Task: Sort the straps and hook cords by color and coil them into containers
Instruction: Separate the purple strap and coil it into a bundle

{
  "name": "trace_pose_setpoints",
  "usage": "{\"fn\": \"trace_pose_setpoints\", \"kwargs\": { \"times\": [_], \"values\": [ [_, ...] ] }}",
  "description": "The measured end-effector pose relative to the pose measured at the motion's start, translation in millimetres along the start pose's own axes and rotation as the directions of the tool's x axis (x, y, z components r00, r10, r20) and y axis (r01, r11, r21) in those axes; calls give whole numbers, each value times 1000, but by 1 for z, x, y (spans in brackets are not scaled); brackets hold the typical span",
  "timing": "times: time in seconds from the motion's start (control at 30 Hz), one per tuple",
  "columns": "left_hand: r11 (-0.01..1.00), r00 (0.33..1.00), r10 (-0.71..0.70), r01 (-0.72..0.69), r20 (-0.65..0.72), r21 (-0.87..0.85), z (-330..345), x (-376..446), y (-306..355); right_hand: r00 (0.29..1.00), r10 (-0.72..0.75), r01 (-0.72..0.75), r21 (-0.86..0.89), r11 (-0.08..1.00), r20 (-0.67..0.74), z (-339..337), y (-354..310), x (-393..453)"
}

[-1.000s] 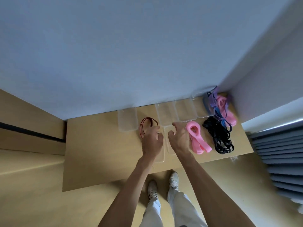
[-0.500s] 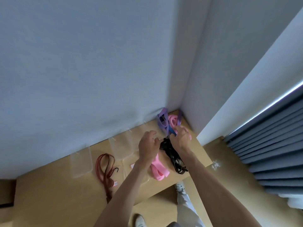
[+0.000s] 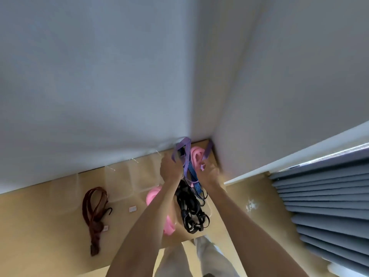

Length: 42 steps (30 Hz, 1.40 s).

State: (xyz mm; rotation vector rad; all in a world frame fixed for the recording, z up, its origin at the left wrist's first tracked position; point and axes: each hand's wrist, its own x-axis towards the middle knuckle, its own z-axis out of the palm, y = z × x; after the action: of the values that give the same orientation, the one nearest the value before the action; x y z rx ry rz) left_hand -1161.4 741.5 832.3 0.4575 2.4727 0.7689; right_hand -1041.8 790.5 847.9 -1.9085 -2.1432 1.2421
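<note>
Since half a second ago, your left hand (image 3: 169,168) and right hand (image 3: 209,171) have lifted the purple strap (image 3: 184,154) higher, both gripping it. Between them hangs the blue cord (image 3: 194,177). Your left forearm hides part of the pink strap (image 3: 152,196) below.

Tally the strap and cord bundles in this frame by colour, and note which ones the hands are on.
Purple strap: 1, held up by the left hand and right hand
Blue striped cord: 1, hanging between the hands
Pink straps: 2, one by the corner, one under the left forearm
Black cord pile: 1
Dark red cord bundle: 1
Total: 6
</note>
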Motion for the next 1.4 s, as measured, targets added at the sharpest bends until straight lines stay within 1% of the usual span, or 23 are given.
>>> {"fn": "trace_pose_setpoints", "kwargs": {
  "times": [0.1,0.2,0.27,0.33,0.37,0.4,0.5,0.57,0.63,0.67,0.73,0.83,0.87,0.9,0.97,1.0,1.03,1.07,1.13,1.17,1.27,1.33,1.4],
  "values": [
    [999,995,32,-34,94,18,6,13,-1,999,14,-14,0,1000,29,8,-4,13],
    [992,981,108,-95,164,-89,3,17,4,1000,-21,22,38,999,-23,12,-8,23],
    [963,969,164,-116,185,-244,-7,16,11,988,-98,111,103,989,-124,6,-14,22],
    [889,950,214,-93,226,-449,-23,13,22,941,-222,268,163,950,-254,-3,-21,20],
    [843,939,248,-88,238,-530,-32,14,27,927,-248,309,199,930,-281,-8,-26,22],
    [802,930,285,-98,233,-590,-40,16,33,933,-242,303,220,927,-266,-12,-31,23],
    [717,912,367,-152,183,-681,-68,17,57,959,-236,267,213,940,-160,-26,-50,27],
    [661,902,402,-168,156,-731,-85,17,77,962,-268,271,231,935,-43,-40,-67,26],
    [613,892,431,-178,136,-770,-101,15,98,941,-328,300,239,923,85,-51,-86,22],
    [587,885,449,-191,120,-787,-109,14,107,933,-344,308,263,914,106,-54,-94,19],
    [548,867,491,-231,85,-804,-125,13,123,935,-345,302,329,895,80,-60,-108,14],
    [512,840,539,-261,69,-818,-143,17,132,962,-271,236,420,877,25,-70,-123,11],
    [512,838,542,-269,64,-816,-144,17,130,964,-267,231,464,855,12,-73,-126,10],
    [532,853,520,-278,50,-800,-141,15,125,965,-263,225,513,828,1,-76,-130,9],
    [604,918,392,-215,51,-768,-129,10,109,968,-252,205,577,791,2,-83,-139,4],
    [645,940,326,-145,98,-750,-121,7,99,968,-250,200,587,784,4,-87,-144,1],
    [690,938,294,-75,184,-720,-115,4,89,968,-252,205,588,782,-1,-91,-148,-2],
    [744,902,313,-39,296,-667,-109,3,79,968,-249,212,589,780,-17,-95,-152,-6],
    [848,798,393,-121,457,-517,-101,3,62,978,-202,193,621,759,-57,-101,-157,-14],
    [865,762,415,-162,498,-474,-100,4,55,984,-163,169,652,740,-71,-103,-158,-16],
    [850,708,454,-161,540,-502,-111,-1,47,995,-36,94,749,656,-94,-105,-156,-22],
    [862,691,483,-265,538,-433,-116,-2,49,998,22,38,807,589,-63,-102,-152,-27],
    [871,704,491,-398,513,-286,-118,-7,55,1000,26,-10,858,513,-4,-98,-150,-35]
  ]
}}
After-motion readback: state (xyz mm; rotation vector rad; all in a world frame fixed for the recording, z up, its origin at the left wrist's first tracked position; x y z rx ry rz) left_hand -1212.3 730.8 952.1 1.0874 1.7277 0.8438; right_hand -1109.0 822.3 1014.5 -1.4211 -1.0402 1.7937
